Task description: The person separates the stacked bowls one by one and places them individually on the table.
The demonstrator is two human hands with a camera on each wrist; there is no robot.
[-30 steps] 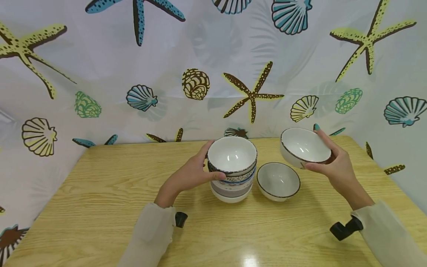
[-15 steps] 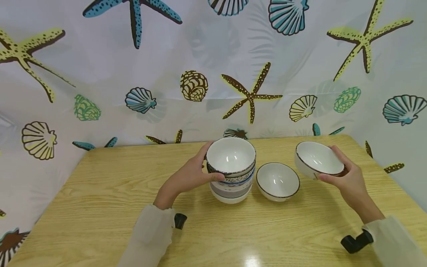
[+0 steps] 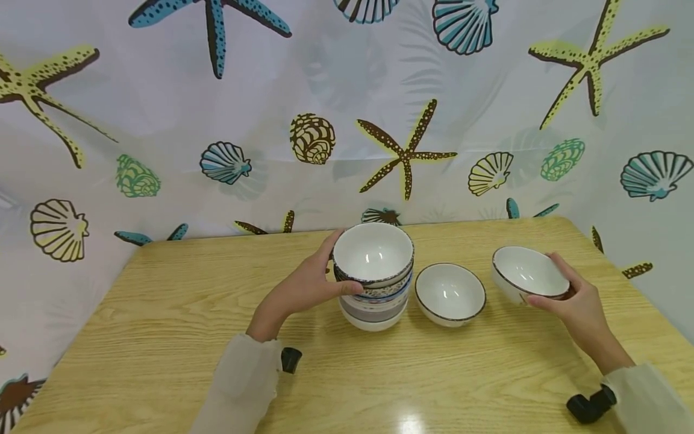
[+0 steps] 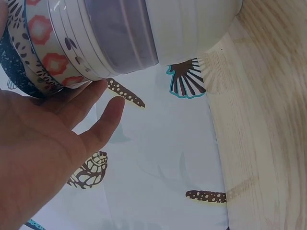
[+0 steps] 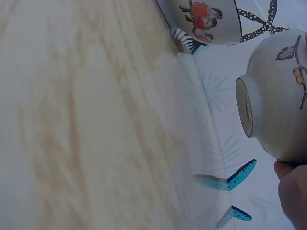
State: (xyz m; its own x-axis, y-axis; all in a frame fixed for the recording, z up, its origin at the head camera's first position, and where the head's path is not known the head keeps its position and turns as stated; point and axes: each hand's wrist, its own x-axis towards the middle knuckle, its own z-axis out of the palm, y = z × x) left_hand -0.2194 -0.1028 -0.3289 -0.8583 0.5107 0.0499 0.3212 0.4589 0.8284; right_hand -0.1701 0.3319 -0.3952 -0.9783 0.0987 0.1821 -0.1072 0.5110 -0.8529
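Note:
In the head view a stack of bowls (image 3: pixel 374 307) stands near the middle of the table. My left hand (image 3: pixel 303 283) holds its upper part, thumb across the front and fingers round the far left side. Patterned, grey and white bowl walls (image 4: pixel 124 36) show in the left wrist view. At the right, my right hand (image 3: pixel 582 313) grips a white bowl (image 3: pixel 531 271) with a dark rim by its right side, thumb at the front. A painted sprig and the foot of this bowl (image 5: pixel 276 96) show in the right wrist view. Its foot seems off the table.
Between the stack and the held bowl sits another white, dark-rimmed bowl (image 3: pixel 451 293) on the wooden table (image 3: pixel 162 337). A cloth (image 3: pixel 260 108) printed with starfish and shells hangs behind the table's back edge.
My right hand has carried its bowl to the right and down, away from above the single bowl. The left hand has stayed on the stack.

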